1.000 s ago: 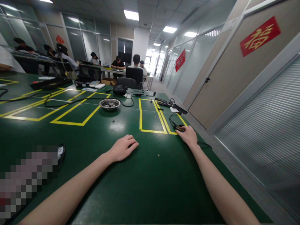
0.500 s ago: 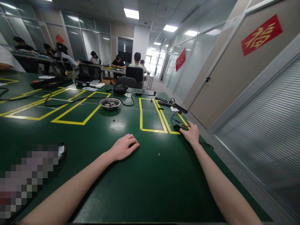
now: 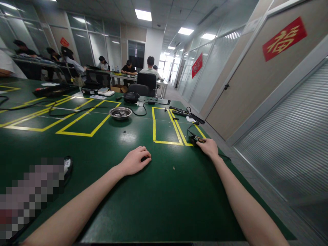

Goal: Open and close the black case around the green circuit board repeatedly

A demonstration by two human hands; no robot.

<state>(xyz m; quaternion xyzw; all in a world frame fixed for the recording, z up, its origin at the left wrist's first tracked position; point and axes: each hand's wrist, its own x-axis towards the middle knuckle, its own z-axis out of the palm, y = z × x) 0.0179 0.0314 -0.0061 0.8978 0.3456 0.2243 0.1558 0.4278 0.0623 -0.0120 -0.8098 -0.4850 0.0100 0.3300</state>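
Observation:
At the table's right edge, my right hand (image 3: 208, 147) is closed on a small black device with an exposed circuit board (image 3: 196, 139). My fingers cover part of the device, and a thin black cable (image 3: 190, 129) runs from its far side. My left hand (image 3: 136, 160) rests on the green tabletop (image 3: 164, 198) near the middle. Its fingers are curled in and the thumb meets the index finger around a small gap, with nothing visible in it.
Yellow tape rectangles (image 3: 154, 130) mark the tabletop. Black rod-like parts (image 3: 188, 115) lie beyond my right hand. A metal bowl (image 3: 120, 113) holds small pieces. Cables (image 3: 97, 107) cross the far side. A blurred-out object (image 3: 33, 194) lies at the left. People sit farther back.
My right fingers have closed in around the circuit-board device, which has shifted and tilted slightly. My left thumb and index finger have drawn together, while that hand stays in place.

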